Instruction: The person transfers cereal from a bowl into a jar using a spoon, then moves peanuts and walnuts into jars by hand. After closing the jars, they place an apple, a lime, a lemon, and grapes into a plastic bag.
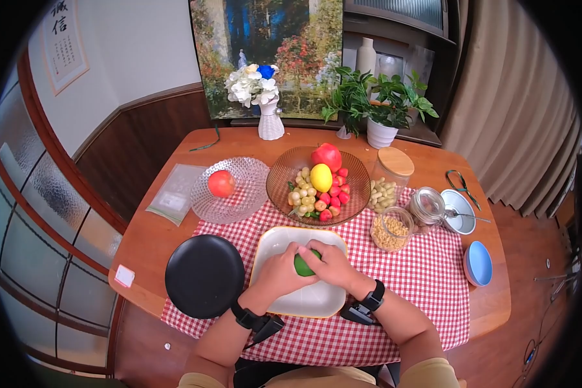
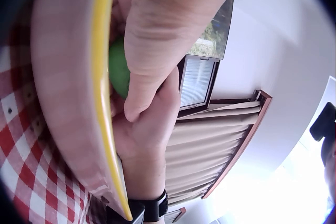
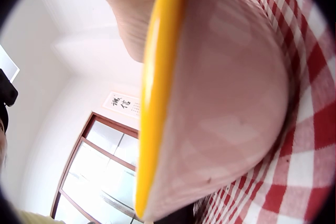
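Observation:
A green round fruit point(image 1: 307, 264) is held between both hands over the white rectangular dish point(image 1: 304, 307) with a yellow rim. My left hand point(image 1: 279, 277) curls round its left side, and my right hand point(image 1: 335, 264) grips it from the right, thumbs near each other on top. In the left wrist view the green fruit point(image 2: 119, 69) shows partly behind the left hand point(image 2: 163, 24), beside the dish's yellow rim point(image 2: 102, 93). The dish wall point(image 3: 220, 93) fills much of the right wrist view, hiding the fruit there.
Left of the dish lies a black plate point(image 1: 204, 277). Behind stand a glass bowl point(image 1: 204, 208) with a red fruit and an amber bowl point(image 1: 279, 184) of mixed fruit. Several jars, a white bowl point(image 1: 462, 223) and a blue bowl point(image 1: 478, 264) stand at the right.

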A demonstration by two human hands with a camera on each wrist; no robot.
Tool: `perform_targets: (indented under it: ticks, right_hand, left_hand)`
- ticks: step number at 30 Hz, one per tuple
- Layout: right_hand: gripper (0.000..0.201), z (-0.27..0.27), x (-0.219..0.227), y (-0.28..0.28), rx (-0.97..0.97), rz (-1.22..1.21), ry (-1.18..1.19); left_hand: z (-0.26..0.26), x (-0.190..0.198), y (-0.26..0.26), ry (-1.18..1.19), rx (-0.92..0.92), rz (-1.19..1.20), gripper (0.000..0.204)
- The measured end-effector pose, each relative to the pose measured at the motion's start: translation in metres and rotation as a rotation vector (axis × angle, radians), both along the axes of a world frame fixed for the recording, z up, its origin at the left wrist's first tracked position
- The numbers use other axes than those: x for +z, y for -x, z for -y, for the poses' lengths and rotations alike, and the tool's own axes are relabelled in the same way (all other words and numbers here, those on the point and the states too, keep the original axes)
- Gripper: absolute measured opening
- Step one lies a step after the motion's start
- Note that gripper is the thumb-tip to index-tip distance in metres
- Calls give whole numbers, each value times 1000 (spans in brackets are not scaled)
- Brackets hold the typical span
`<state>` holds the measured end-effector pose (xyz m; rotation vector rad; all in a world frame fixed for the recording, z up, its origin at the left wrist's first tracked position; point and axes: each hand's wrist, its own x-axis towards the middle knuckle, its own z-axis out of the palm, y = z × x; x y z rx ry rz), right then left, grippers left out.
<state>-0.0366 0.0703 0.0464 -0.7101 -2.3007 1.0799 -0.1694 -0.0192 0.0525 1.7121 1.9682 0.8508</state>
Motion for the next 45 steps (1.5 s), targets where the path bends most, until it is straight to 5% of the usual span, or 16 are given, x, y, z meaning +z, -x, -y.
perform_targets:
  ticks: [2, 9, 14, 17, 23, 26, 33, 36, 41, 45]
  right_hand:
    - [39, -5, -12, 1, 1, -57, 98]
    - [38, 2, 3, 0, 40, -18, -59]
    - [35, -7, -16, 3, -24, -163, 87]
    - [34, 1, 1, 2, -12, -143, 18]
    - [34, -7, -16, 1, -5, -153, 92]
    - [37, -6, -7, -1, -9, -92, 84]
    - [43, -4, 0, -2, -18, -54, -2]
    - [45, -9, -18, 1, -82, -261, 74]
    - [43, -9, -19, 2, -88, -175, 94]
    - [38, -4, -11, 1, -81, -82, 99]
  left_hand:
    - [-3, -10, -1, -298, -30, -25, 60]
    - [-2, -8, 1, 2, -36, 59, 64]
    - [-9, -23, 2, -346, -34, 49, 63]
    - [-2, 1, -2, -47, -11, 94, 63]
    - [-5, -10, -1, -357, -109, 7, 64]
    - [0, -3, -5, -179, -74, 80, 63]
    - [-2, -5, -4, -225, -37, 163, 60]
    - [0, 0, -2, -219, -15, 174, 60]
    - [9, 25, 4, -55, 70, -121, 52]
    - [23, 51, 22, -83, 215, -103, 51]
